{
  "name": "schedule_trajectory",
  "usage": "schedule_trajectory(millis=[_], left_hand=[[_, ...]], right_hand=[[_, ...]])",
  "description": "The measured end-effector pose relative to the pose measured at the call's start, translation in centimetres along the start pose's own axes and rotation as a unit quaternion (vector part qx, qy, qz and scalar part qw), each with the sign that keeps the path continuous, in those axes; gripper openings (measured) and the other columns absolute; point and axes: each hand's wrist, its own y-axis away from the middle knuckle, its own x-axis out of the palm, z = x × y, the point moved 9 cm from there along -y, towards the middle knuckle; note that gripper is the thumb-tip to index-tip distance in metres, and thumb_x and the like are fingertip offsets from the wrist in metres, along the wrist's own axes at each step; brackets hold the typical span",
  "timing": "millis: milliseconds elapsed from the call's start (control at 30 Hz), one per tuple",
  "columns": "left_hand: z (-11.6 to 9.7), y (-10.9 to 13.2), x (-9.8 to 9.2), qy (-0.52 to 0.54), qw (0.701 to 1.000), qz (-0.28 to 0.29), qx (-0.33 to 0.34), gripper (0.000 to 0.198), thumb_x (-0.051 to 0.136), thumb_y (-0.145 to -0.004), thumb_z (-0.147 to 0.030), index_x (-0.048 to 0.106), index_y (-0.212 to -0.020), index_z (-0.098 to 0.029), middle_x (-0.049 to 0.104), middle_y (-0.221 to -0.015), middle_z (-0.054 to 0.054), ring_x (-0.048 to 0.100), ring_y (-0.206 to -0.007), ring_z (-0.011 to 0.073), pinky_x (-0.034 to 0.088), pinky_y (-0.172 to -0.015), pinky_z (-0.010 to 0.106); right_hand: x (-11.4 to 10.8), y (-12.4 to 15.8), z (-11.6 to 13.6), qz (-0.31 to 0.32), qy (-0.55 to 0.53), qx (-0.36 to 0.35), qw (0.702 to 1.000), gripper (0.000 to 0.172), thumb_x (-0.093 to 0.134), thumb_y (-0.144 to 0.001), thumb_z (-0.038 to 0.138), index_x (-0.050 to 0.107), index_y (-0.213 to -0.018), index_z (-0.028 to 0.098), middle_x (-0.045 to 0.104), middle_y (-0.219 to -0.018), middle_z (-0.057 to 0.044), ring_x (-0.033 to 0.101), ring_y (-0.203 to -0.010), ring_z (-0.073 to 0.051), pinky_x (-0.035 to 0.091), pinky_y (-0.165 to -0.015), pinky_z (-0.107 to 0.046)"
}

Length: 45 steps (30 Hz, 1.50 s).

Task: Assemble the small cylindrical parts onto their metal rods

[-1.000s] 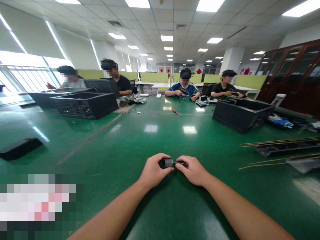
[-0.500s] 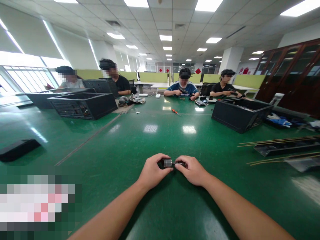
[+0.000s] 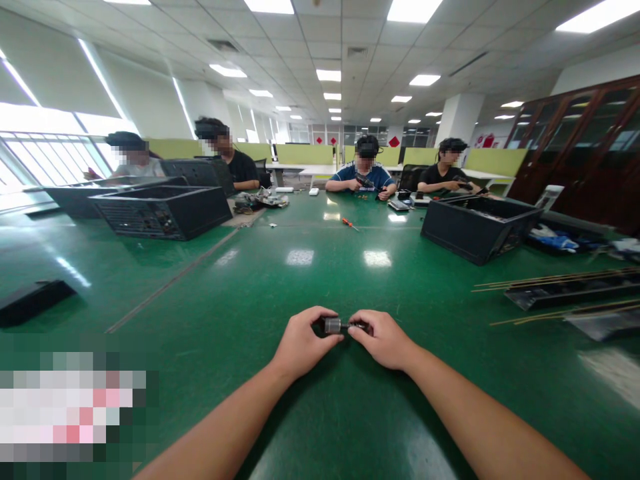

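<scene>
In the head view, my left hand (image 3: pixel 305 343) is closed round a short grey metal cylinder (image 3: pixel 332 325) at the middle of the near table. A thin dark rod (image 3: pixel 345 327) runs from the cylinder's right end towards my right hand (image 3: pixel 385 340). Between the right thumb and fingers sits a small dark part (image 3: pixel 361 327) in line with the rod; most of it is covered by the fingers. Whether the two pieces are joined I cannot tell. Both hands are low over the green table top (image 3: pixel 320 280).
An orange-handled screwdriver (image 3: pixel 349 223) lies farther out. Black computer cases stand at left (image 3: pixel 165 210) and right (image 3: pixel 480 227). Dark metal channels (image 3: pixel 575 287) with thin rods lie at right, a black block (image 3: pixel 35 300) at left. Several people sit across the table.
The whole view has shifted very slightly. Both hands keep the same grip on the cylinder and the dark part, with no clear movement between them.
</scene>
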Motion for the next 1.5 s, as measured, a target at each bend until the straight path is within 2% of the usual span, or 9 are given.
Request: schedule_trajectory(millis=[900,1500], left_hand=[[0.30,-0.16,0.05,0.012,0.999,0.016,-0.047,0.027,0.077,-0.064,-0.024,0.070,-0.090,-0.021,0.073,-0.086,0.001,0.066,-0.082,0.0191,0.051,-0.077,0.030],[0.38,-0.06,-0.40,0.009,0.999,-0.003,-0.033,0.027,0.077,-0.064,-0.023,0.070,-0.090,-0.021,0.073,-0.086,0.000,0.067,-0.081,0.0191,0.051,-0.077,0.030]], right_hand=[[0.21,-0.10,-0.25,0.001,0.003,0.003,1.000,0.015,0.056,-0.088,0.028,0.068,-0.092,0.018,0.067,-0.083,-0.002,0.055,-0.072,-0.013,0.037,-0.066,-0.024],[0.15,-0.16,-0.50,0.002,0.004,0.007,1.000,0.015,0.056,-0.088,0.027,0.067,-0.090,0.018,0.064,-0.078,-0.001,0.052,-0.066,-0.012,0.036,-0.063,-0.024]])
